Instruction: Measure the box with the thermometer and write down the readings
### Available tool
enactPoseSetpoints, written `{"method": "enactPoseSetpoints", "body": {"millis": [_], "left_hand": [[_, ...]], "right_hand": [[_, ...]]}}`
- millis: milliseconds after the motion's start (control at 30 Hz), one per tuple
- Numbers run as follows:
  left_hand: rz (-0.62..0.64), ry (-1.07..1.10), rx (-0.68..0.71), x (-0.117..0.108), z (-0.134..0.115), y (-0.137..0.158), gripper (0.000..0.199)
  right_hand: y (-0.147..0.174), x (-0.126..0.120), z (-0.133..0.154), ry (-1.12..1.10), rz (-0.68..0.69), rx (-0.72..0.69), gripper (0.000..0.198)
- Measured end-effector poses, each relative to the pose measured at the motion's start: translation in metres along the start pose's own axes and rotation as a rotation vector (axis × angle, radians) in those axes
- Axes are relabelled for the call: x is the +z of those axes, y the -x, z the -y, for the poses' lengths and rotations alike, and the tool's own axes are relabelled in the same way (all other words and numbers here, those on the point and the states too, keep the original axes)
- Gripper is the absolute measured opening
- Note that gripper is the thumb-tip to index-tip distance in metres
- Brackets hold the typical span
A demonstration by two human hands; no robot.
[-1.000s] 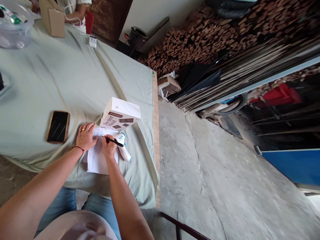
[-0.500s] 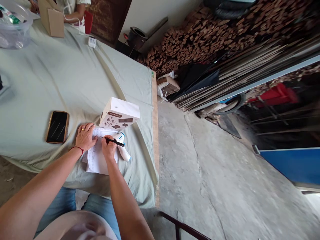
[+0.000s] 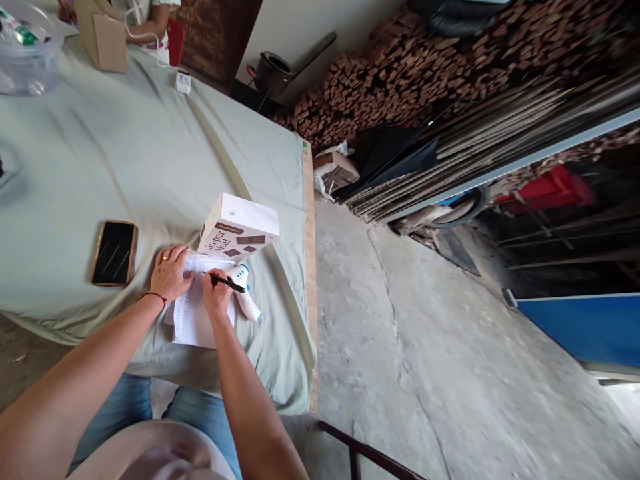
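Observation:
My right hand grips a black pen, its tip end over the written sheets of paper. My left hand lies flat, fingers stretched out, on the left edge of the paper and the cloth. Right of the paper, partly behind my right hand, is a white and blue handheld thermometer. Just beyond the paper stands a white box printed "Super Meal". A phone with a dark screen lies left of my left hand.
A pale green cloth covers the table. At the far left are a clear plastic tub and a cardboard box, with another person's arm behind. A small white box lies nearby. Stacked firewood lines the wall.
My right hand and the pen have shifted very slightly over the paper. The left hand stays in place; the whole view has drifted a little.

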State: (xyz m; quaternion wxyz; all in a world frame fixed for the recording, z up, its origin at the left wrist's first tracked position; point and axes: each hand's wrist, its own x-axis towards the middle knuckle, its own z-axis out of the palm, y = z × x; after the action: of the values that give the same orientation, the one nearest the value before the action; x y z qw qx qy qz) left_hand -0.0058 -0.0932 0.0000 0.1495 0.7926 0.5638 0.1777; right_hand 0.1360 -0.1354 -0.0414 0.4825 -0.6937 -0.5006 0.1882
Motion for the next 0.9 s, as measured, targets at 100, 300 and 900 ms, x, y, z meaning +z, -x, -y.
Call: {"method": "enactPoseSetpoints", "body": {"millis": [100,300,900], "left_hand": [[0.002,-0.013,0.0,-0.001,0.0,0.0,0.05],[-0.004,-0.005,0.001,0.0,0.0,0.0,0.051],[0.034,0.037,-0.044,-0.002,0.007,-0.006,0.056]], "right_hand": [[0.0,0.0,0.0,-0.005,-0.001,-0.01,0.01],[0.002,-0.001,0.0,-0.041,-0.05,0.028,0.012],[0.017,-0.027,0.012,-0.115,-0.195,-0.072,0.033]]}}
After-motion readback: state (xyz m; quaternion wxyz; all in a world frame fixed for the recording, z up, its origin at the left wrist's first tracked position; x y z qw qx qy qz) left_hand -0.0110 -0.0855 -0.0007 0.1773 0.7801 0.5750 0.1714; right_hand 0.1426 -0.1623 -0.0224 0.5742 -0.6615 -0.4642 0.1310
